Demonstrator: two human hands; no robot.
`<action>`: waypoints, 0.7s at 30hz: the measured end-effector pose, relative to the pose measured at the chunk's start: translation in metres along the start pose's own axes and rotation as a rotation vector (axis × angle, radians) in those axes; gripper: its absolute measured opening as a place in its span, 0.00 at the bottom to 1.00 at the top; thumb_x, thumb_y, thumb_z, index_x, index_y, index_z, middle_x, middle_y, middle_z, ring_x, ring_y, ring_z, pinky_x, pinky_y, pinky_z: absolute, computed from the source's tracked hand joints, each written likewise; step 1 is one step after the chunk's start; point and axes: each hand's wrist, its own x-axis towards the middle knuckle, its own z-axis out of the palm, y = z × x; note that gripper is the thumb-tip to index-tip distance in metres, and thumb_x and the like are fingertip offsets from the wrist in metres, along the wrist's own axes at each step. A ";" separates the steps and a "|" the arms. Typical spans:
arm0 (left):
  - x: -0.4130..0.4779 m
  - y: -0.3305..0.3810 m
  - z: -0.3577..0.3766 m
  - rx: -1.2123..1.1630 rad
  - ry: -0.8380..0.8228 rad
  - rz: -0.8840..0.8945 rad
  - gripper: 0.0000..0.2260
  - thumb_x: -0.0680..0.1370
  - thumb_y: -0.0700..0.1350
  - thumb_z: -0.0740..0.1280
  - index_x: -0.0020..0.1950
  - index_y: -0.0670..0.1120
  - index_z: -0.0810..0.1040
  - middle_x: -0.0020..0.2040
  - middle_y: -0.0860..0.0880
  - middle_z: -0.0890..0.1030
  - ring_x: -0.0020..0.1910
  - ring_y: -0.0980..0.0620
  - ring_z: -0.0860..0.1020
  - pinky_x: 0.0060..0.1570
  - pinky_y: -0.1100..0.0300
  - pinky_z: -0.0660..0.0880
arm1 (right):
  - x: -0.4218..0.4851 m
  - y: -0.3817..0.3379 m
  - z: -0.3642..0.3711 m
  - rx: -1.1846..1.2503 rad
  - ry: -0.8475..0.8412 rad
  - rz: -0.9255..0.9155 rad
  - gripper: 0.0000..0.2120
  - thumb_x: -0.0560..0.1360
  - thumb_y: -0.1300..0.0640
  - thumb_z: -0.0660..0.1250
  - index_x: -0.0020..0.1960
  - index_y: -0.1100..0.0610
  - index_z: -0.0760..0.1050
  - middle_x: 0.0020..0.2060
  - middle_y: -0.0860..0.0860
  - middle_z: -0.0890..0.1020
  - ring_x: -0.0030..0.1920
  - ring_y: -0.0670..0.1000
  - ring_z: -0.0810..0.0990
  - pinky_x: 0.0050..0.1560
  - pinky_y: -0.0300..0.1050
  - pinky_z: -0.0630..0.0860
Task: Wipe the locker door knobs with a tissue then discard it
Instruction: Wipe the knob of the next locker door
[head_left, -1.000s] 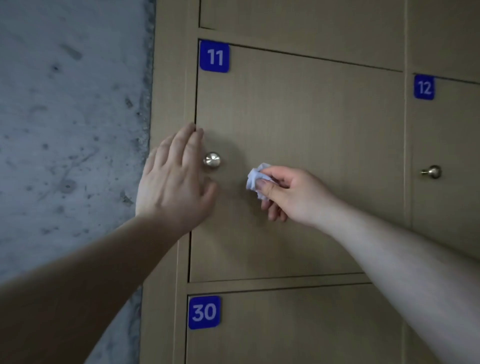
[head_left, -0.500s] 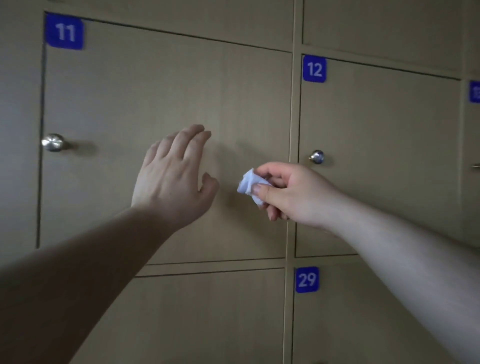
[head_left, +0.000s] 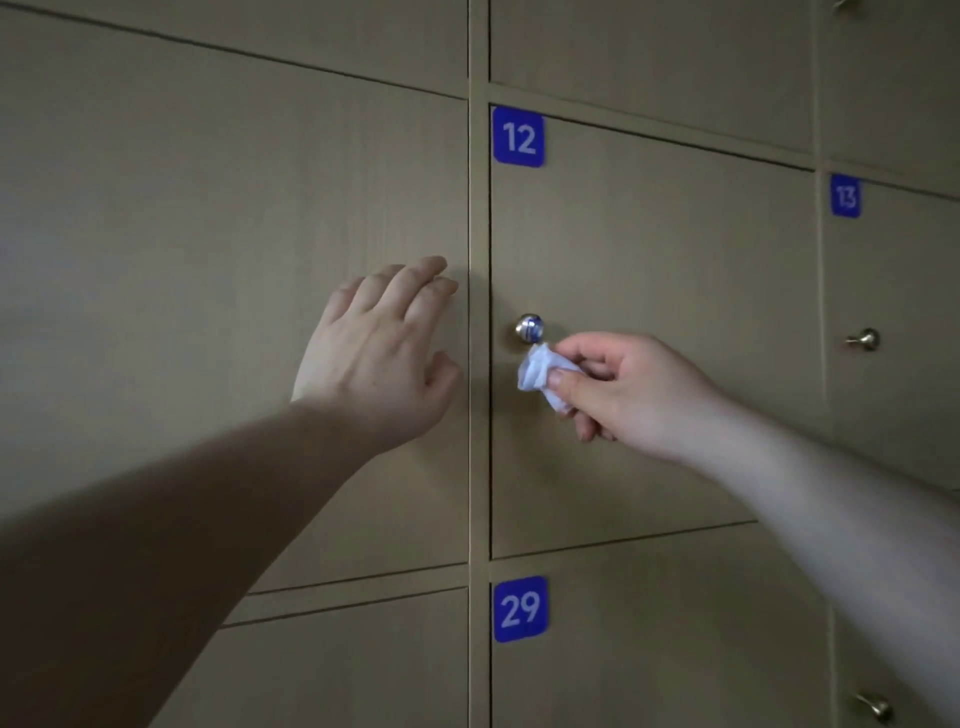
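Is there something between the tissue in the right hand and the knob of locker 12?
Nothing visible. The tissue, pinched by the right hand, sits just below the knob. The left hand is over the neighbouring door, left of that path.

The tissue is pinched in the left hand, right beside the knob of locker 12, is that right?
No. The head view shows the tissue pinched in the right hand; the left hand is open and holds nothing. It is indeed right beside the knob of locker 12.
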 end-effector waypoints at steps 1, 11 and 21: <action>0.005 0.002 0.005 0.001 0.014 0.005 0.31 0.72 0.52 0.58 0.74 0.46 0.69 0.76 0.49 0.67 0.74 0.45 0.65 0.72 0.50 0.59 | 0.004 0.004 -0.005 -0.007 0.038 -0.008 0.07 0.78 0.56 0.64 0.44 0.48 0.79 0.30 0.49 0.81 0.29 0.46 0.77 0.37 0.43 0.72; 0.022 0.012 0.035 0.167 0.088 0.138 0.31 0.73 0.55 0.58 0.75 0.45 0.70 0.77 0.47 0.66 0.75 0.43 0.64 0.74 0.47 0.56 | 0.029 0.051 -0.006 -0.043 0.308 -0.190 0.07 0.74 0.49 0.62 0.47 0.42 0.78 0.31 0.48 0.80 0.35 0.56 0.80 0.40 0.49 0.76; 0.023 0.023 0.043 0.269 0.123 0.063 0.32 0.74 0.57 0.59 0.77 0.48 0.67 0.79 0.48 0.64 0.76 0.43 0.62 0.75 0.46 0.56 | 0.072 0.078 -0.005 -0.074 0.404 -0.612 0.07 0.77 0.61 0.63 0.52 0.53 0.78 0.33 0.48 0.78 0.33 0.49 0.75 0.36 0.42 0.73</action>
